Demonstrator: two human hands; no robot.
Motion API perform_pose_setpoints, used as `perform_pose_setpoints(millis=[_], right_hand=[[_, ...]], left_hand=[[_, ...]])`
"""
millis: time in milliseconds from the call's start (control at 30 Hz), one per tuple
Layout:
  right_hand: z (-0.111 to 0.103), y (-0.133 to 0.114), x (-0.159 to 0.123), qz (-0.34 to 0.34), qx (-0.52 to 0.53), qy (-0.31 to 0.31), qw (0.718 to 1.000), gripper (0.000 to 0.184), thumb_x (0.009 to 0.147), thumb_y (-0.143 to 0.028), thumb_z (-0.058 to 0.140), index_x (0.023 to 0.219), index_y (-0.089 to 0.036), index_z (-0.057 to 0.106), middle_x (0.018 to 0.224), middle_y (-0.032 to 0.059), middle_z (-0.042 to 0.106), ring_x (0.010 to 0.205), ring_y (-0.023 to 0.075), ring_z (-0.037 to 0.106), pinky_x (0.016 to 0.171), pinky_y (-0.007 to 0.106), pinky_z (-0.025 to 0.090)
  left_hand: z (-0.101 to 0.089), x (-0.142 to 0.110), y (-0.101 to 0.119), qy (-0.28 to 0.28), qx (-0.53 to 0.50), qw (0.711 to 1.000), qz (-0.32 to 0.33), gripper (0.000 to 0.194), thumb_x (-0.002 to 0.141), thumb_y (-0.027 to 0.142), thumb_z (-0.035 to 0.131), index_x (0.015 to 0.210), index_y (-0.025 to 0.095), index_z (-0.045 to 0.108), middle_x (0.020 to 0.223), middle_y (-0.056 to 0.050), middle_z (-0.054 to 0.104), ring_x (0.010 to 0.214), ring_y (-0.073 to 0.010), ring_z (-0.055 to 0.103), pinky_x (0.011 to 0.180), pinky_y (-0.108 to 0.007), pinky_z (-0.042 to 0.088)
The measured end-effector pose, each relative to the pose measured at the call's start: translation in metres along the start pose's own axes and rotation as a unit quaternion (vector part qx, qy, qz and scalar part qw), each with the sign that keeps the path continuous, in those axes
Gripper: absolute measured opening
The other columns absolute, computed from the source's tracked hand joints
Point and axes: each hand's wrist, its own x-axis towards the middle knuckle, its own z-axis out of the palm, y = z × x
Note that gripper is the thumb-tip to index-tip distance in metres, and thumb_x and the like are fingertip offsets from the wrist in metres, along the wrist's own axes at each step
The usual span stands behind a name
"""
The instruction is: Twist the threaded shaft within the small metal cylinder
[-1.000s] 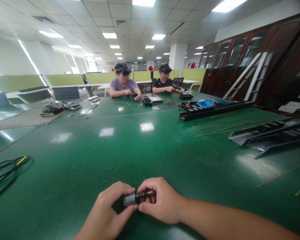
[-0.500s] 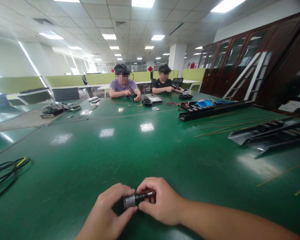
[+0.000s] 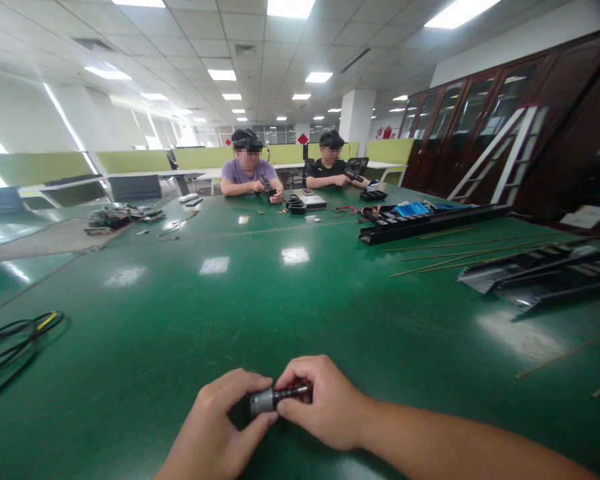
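Observation:
A small metal cylinder (image 3: 261,401) with a dark threaded shaft (image 3: 291,392) is held just above the green table (image 3: 260,300) near its front edge. My left hand (image 3: 215,427) pinches the silver end between thumb and fingers. My right hand (image 3: 325,403) is closed round the dark shaft end, fingers curled over it. Both hands meet at the part.
Black cables (image 3: 15,340) lie at the left. Long black metal trays (image 3: 430,223) and thin wooden rods (image 3: 460,257) lie at the right. Two people (image 3: 250,175) sit at the far end among small parts. Wooden cabinets (image 3: 485,133) line the right wall.
Both hands hold the part in nearly the same place; the view has shifted very slightly. Nothing else has visibly moved.

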Motion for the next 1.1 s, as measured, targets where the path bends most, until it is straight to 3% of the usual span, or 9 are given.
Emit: perform_pose_setpoints(millis=[1100], right_hand=[[-0.0014, -0.0004, -0.0009, -0.002, 0.035, 0.003, 0.999, 0.012, 0.071, -0.023, 0.072, 0.079, -0.014, 0.072, 0.063, -0.0015, 0.061, 0.056, 0.0112, 0.051, 0.052, 0.021, 0.037]], left_hand=[[-0.0042, -0.0002, 0.0028, 0.005, 0.038, 0.999, -0.013, 0.020, 0.080, 0.026, 0.074, 0.100, 0.027, 0.072, 0.090, 0.000, 0.075, 0.082, -0.0191, 0.072, 0.075, -0.028, 0.056]])
